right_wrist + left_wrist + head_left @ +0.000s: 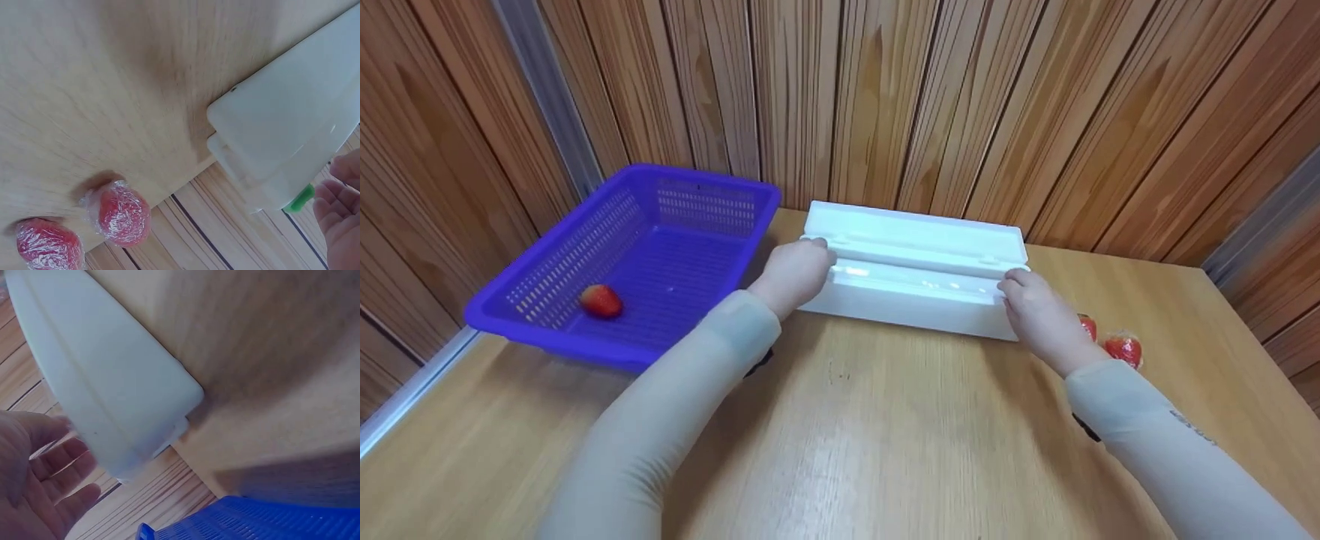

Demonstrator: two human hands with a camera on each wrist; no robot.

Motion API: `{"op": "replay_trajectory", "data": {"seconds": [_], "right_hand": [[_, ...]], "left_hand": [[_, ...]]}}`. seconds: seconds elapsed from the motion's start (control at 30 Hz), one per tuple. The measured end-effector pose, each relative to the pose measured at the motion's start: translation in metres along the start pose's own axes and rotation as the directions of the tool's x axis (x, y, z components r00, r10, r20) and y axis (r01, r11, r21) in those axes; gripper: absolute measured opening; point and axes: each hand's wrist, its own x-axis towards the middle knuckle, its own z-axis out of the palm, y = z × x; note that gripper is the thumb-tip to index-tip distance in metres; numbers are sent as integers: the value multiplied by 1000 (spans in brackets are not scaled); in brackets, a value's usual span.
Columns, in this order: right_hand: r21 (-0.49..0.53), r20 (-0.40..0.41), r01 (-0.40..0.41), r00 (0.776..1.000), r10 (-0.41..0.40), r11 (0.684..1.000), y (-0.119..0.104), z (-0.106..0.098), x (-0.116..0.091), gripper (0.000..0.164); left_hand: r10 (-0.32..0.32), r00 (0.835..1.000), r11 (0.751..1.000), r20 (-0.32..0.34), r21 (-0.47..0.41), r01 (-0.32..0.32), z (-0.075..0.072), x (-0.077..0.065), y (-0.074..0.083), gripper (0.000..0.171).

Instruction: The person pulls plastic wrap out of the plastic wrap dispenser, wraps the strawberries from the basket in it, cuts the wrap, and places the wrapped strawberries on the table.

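Observation:
A white cling film dispenser (911, 300) stands on the table with its lid (915, 229) raised at the back. Shiny clear cling film (915, 280) lies along its opening. My left hand (795, 274) is at the box's left end, its thumb and fingertips pinching the film edge. At the other end my right hand (1039, 315) pinches the film in the same way. In the right wrist view, a green piece (300, 198) shows on the box beside my right fingers. The film between the fingertips is hard to make out in both wrist views.
To the left stands a purple plastic basket (630, 356) with one bare strawberry (601, 301) inside. Two film-wrapped strawberries, one nearer the box (124, 215) and another strawberry (49, 244), lie right of the dispenser. A wood-panelled wall (885, 97) rises behind the table.

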Motion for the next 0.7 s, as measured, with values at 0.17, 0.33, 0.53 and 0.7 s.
{"op": "replay_trajectory", "data": {"seconds": [0.17,0.33,0.53,0.7], "right_hand": [[15,56,-45,997,44,999,2,-1,4,26],[16,84,-84,993,82,996,5,-2,7,20],[38,108,-157,982,152,987,10,-1,10,17],[88,145,-255,960,241,963,12,-1,15,18]], "left_hand": [[34,999,997,8,64,-34,1,6,-3,22],[38,999,995,-7,96,-37,2,9,-3,21],[-75,996,996,-52,-58,72,3,17,-4,24],[-142,987,977,-68,-168,129,2,23,-5,21]]}}
